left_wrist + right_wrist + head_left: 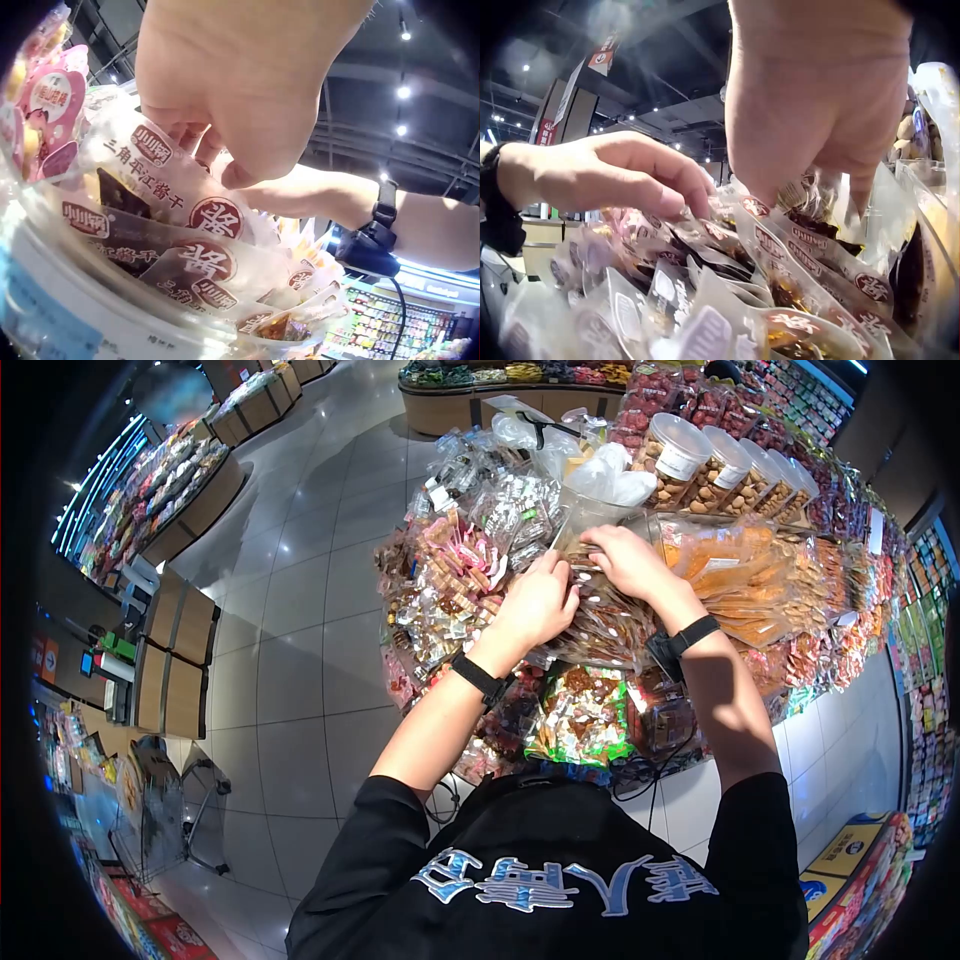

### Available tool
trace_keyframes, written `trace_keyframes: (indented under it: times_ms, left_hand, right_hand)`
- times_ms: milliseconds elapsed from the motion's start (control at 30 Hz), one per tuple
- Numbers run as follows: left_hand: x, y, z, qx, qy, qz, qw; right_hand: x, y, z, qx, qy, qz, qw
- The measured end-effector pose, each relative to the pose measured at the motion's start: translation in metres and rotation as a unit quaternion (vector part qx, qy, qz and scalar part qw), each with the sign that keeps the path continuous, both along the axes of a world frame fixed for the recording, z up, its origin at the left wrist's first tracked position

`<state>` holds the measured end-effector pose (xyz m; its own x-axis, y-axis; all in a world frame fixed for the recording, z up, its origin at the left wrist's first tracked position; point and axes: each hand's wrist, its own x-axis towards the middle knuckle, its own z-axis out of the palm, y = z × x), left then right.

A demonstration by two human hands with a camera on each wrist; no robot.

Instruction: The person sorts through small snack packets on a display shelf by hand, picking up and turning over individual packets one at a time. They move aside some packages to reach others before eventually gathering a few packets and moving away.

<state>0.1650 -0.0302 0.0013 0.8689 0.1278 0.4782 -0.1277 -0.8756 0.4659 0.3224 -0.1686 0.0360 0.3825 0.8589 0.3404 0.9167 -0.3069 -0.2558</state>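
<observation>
Packets [608,628] stand mostly in rows beneath our left hand [537,603] and right hand [635,563], some leaning unevenly, our fingers bent among them, though whether they pinch any we cannot tell.

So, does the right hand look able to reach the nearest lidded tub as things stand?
Probably yes: the right hand is just short of the tub, and nothing covers its lid. Only the white plastic bag at the tub's left might get in the way.
</observation>
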Motion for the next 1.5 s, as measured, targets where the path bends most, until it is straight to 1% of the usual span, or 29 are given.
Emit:
trace_keyframes:
  times_ms: [33,67,167,200,300,367,400,500,533,633,733,800,833,933,1000,1100,1133,1233,1267,1367,1467,1500]
  left_hand:
    - [0.000,-0.001,0.000,-0.002,-0.002,-0.002,1.000]
    - [0.000,-0.002,0.000,-0.004,-0.004,-0.005,1.000]
    - [0.003,-0.005,-0.006,0.029,-0.067,-0.002,0.997]
    - [0.004,-0.007,-0.008,0.033,-0.073,0.001,0.997]
    - [0.007,-0.012,-0.011,0.044,-0.090,0.002,0.995]
    - [0.006,-0.012,-0.014,0.047,-0.097,0.003,0.994]
    - [0.007,-0.011,-0.012,0.023,-0.085,-0.003,0.996]
    - [0.005,-0.010,-0.006,0.016,-0.121,-0.013,0.992]
    - [0.005,-0.010,-0.004,0.034,-0.115,-0.016,0.993]
    - [0.007,-0.011,0.001,0.071,-0.085,-0.024,0.994]
    - [0.010,-0.013,0.001,0.079,-0.027,-0.026,0.996]
    - [0.010,-0.016,0.009,0.089,0.016,-0.015,0.996]
    - [0.011,-0.017,0.008,0.099,0.016,-0.011,0.995]
    - [0.014,-0.018,0.007,0.120,0.007,0.003,0.993]
    - [0.014,-0.020,0.005,0.122,-0.007,0.014,0.992]
    - [0.009,-0.017,-0.002,0.080,-0.071,0.000,0.994]
    - [0.005,-0.015,-0.001,0.056,-0.064,-0.014,0.996]
    - [-0.008,-0.007,0.005,0.030,-0.061,-0.022,0.997]
    - [-0.014,-0.006,0.008,0.033,-0.070,-0.010,0.997]
    - [-0.028,0.000,0.011,0.004,-0.082,0.010,0.997]
    - [-0.046,0.006,0.008,-0.040,-0.073,0.006,0.997]
    - [-0.053,0.008,0.006,-0.055,-0.071,0.004,0.996]
  right_hand:
    - [0.000,0.000,-0.003,-0.035,0.012,-0.005,0.999]
    - [0.003,0.003,-0.003,-0.092,0.055,-0.022,0.994]
    - [0.008,0.009,-0.015,-0.108,0.166,-0.056,0.979]
    - [0.007,0.009,-0.010,-0.132,0.212,-0.059,0.966]
    - [-0.003,0.009,-0.005,-0.101,0.249,-0.081,0.960]
    - [0.013,0.008,-0.014,-0.056,0.276,-0.073,0.957]
    - [0.015,0.008,-0.012,-0.034,0.289,-0.067,0.954]
    - [0.019,0.003,-0.009,-0.059,0.257,-0.105,0.959]
    - [0.021,0.003,-0.020,-0.008,0.209,-0.107,0.972]
    - [0.022,0.003,-0.019,0.016,0.271,-0.102,0.957]
    - [0.006,-0.005,0.003,0.000,0.119,-0.114,0.986]
    - [0.006,-0.008,0.005,-0.047,0.076,-0.147,0.985]
    - [0.006,-0.009,0.006,-0.071,0.055,-0.163,0.983]
    - [-0.010,-0.010,0.019,-0.201,0.012,-0.181,0.963]
    - [-0.013,-0.011,0.023,-0.221,0.019,-0.182,0.958]
    - [-0.014,-0.013,0.027,-0.248,0.031,-0.182,0.951]
    - [-0.014,-0.013,0.030,-0.256,0.035,-0.181,0.949]
    - [-0.020,-0.012,0.045,-0.326,-0.021,-0.164,0.931]
    - [-0.018,-0.012,0.044,-0.342,-0.051,-0.139,0.928]
    - [-0.017,-0.015,0.041,-0.355,-0.054,-0.109,0.927]
    - [-0.013,-0.015,0.048,-0.368,-0.019,-0.120,0.922]
    - [-0.014,-0.015,0.053,-0.355,0.001,-0.141,0.924]
